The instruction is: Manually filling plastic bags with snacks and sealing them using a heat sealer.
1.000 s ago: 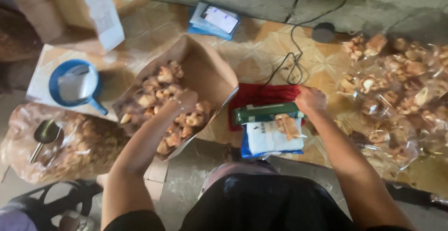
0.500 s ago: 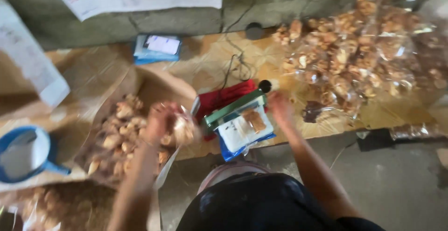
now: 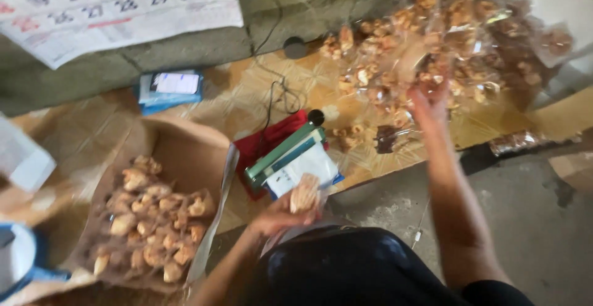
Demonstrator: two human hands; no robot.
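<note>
Now my left hand (image 3: 278,216) grips a filled snack bag (image 3: 304,193) just below the sealer (image 3: 285,153), while my right hand (image 3: 430,103) reaches open-fingered onto the sealed pile (image 3: 432,40); next, I'd guess, sealing needs the bag's mouth laid flat.

Bare forearms, dark top, no sleeves visible

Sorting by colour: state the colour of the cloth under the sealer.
Red cloth, head view.

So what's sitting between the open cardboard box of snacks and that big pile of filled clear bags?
In the head view, between the cardboard box and the bag pile lie a red cloth and a green bar-shaped sealer, plus a black cord.
</note>
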